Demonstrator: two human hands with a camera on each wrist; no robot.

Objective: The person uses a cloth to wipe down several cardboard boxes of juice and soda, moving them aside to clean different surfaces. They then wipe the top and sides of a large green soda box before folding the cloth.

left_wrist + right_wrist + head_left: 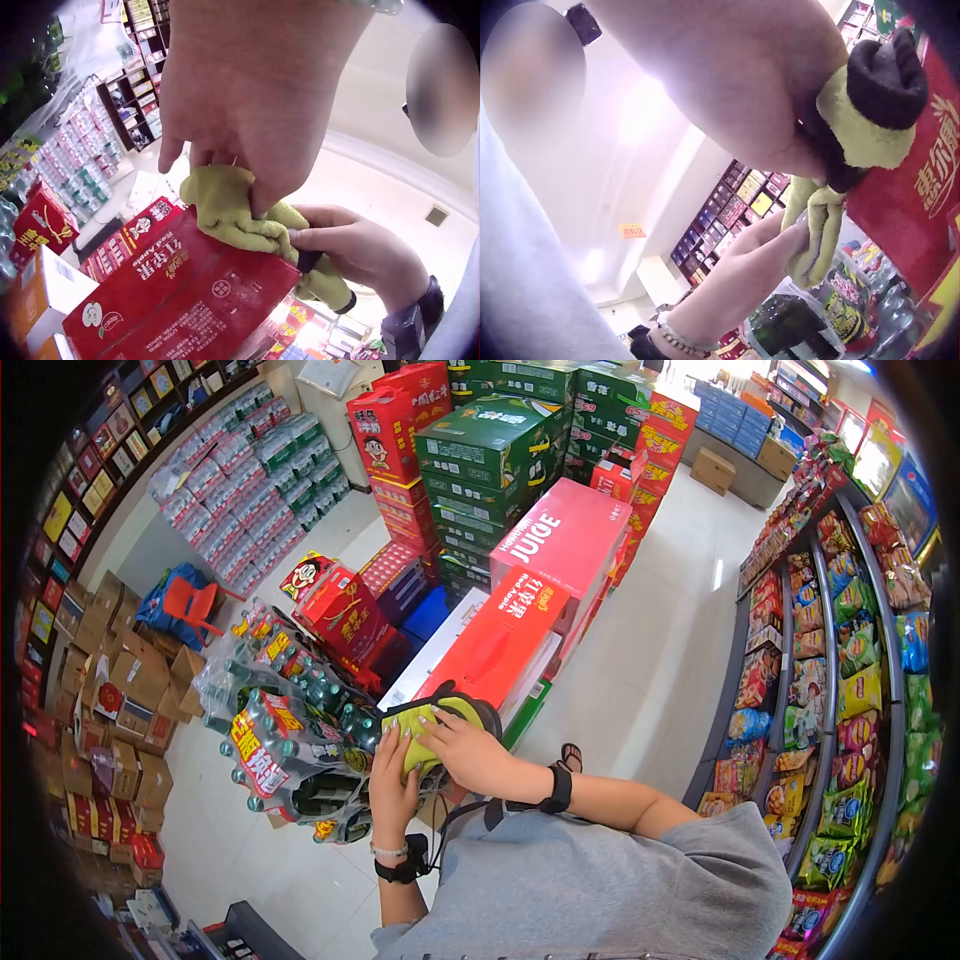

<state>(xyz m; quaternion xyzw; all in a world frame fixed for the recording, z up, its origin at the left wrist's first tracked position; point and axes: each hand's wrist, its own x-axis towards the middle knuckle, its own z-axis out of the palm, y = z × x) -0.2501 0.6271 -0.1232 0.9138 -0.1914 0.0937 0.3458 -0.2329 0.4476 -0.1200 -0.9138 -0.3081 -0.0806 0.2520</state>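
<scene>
A yellow-green cloth with dark grey parts lies bunched at the near end of a red apple drink carton. My left hand pinches its left side, fingers pointing away from my body. From the right, my right hand holds the same cloth, fingers spread over it in the head view. In the left wrist view the folded cloth hangs over the carton's edge, with the right thumb pressed on it. A dark rolled part of the cloth shows beside my right hand in the right wrist view.
Shrink-wrapped green bottles stand just left of my hands. Beyond the carton are a pink juice box and stacked green cases. Snack shelves line the right; brown cartons pile up on the left.
</scene>
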